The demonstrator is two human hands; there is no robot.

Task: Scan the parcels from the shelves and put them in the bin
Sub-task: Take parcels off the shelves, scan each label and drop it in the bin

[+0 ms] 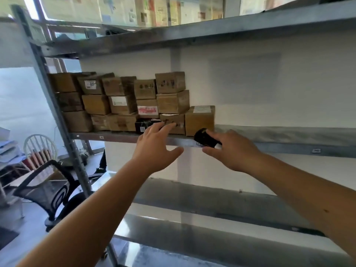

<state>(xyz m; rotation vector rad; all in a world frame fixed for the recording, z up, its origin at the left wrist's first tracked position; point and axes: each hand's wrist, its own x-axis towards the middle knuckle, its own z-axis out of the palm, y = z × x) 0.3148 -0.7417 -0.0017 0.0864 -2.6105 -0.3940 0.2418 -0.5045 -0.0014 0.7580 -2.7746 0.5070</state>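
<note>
The right hand (234,151) covers most of the black scanner (206,138), so only its rounded front end and a bit of the body show; the thumb is under it and the fingers curl over the top, gripping it. The exact shape of the scanner is hard to read, it looks matt black plastic. The left hand (157,144) is spread, fingers straight, thumb out to the side, and its fingertips (169,126) hide the lower front of a small cardboard box (174,120) w/ dark marks; touching or just in front, cannot tell. Just left of those fingertips a small black box (142,126) w/ a white barcode sticker is half covered by the hand. Right behind the scanner stands a taller brown box (200,120) w/ a pale label on top, text too blurred to read. Above and left of the left hand the stacked boxes (115,101) are brown cardboard, worn, some w/ white or red labels, approx three rows high. They sit on a grey metal shelf (289,132), dull and scratched, bare behind the right hand. No bin is visible. Below the left arm a black mesh chair (48,191) is partly cut by the shelf post (63,132).
</note>
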